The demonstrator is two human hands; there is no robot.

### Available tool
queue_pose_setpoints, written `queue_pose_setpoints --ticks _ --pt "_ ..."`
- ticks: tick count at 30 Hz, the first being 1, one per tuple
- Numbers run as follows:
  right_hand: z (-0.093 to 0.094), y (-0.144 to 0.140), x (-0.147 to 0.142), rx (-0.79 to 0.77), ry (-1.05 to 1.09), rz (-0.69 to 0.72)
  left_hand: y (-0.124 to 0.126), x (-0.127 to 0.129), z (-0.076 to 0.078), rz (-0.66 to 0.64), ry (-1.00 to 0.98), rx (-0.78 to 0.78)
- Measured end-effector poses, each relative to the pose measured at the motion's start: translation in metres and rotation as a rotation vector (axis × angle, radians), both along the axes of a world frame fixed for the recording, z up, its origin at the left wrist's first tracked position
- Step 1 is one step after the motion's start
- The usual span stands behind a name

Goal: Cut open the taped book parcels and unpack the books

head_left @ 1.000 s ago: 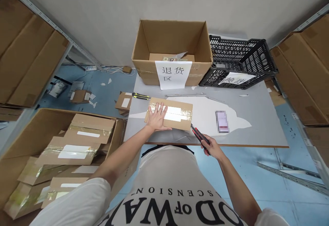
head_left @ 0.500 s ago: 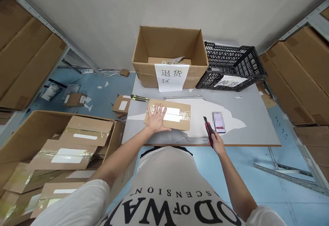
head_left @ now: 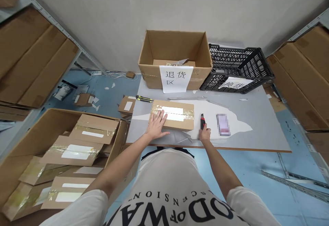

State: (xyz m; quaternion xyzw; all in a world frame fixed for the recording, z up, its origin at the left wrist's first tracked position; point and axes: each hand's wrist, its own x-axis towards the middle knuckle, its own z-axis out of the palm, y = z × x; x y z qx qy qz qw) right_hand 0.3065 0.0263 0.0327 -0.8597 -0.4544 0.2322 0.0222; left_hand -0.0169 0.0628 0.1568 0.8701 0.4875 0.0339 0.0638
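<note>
On the table lies a taped cardboard box [head_left: 189, 124] with a white label on its top. My left hand [head_left: 156, 126] rests spread on the left part of the box, fingers over the label's edge. To the right of the box, my right hand [head_left: 205, 133] is closed around a red and black utility knife [head_left: 203, 119], which points away from me. A phone [head_left: 223, 125] lies flat to the right of that hand. Behind the box's left end is a yellow and black utility knife [head_left: 144, 98].
An open carton [head_left: 151, 76] with a paper sign stands at the back of the table [head_left: 264, 130], beside a black plastic crate [head_left: 235, 76]. At left, a large carton [head_left: 122, 130] holds several taped boxes. Shelves with cartons flank both sides.
My right hand has moved left with the utility knife, from near the phone to close beside the box. My left hand stays on the box. The whole view has shifted slightly.
</note>
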Motion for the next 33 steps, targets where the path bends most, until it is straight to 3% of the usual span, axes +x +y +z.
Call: queue_pose_setpoints --ticks 5,12,14,17,19,21,25,29,33 --pt "-0.006 0.007 0.002 -0.017 -0.027 0.021 -0.004 -0.012 0.003 -0.047 -0.019 -0.025" --pt "-0.008 0.001 0.005 -0.029 -0.105 0.109 -0.01 -0.007 0.002 -0.057 -0.063 -0.016" --pt "0.0 0.005 0.007 0.041 -0.077 0.096 -0.012 -0.005 0.0 -0.04 -0.082 -0.012" --pt "0.029 0.024 0.008 0.316 -0.045 0.108 -0.015 -0.004 -0.003 -0.019 -0.109 -0.017" --pt "0.059 0.041 0.001 0.529 -0.031 0.202 -0.016 -0.004 -0.004 -0.013 -0.124 -0.026" --pt "0.092 0.059 -0.013 0.622 -0.006 0.401 -0.017 -0.004 -0.005 -0.016 -0.134 -0.039" --pt "0.138 0.085 -0.055 0.482 -0.02 0.874 -0.018 -0.005 -0.006 -0.026 -0.131 -0.063" --pt "0.144 0.1 -0.078 0.292 -0.115 1.037 -0.019 -0.005 -0.005 -0.03 -0.112 -0.075" --pt "0.134 0.104 -0.078 0.269 -0.18 1.116 -0.019 -0.006 -0.004 -0.042 -0.104 -0.091"
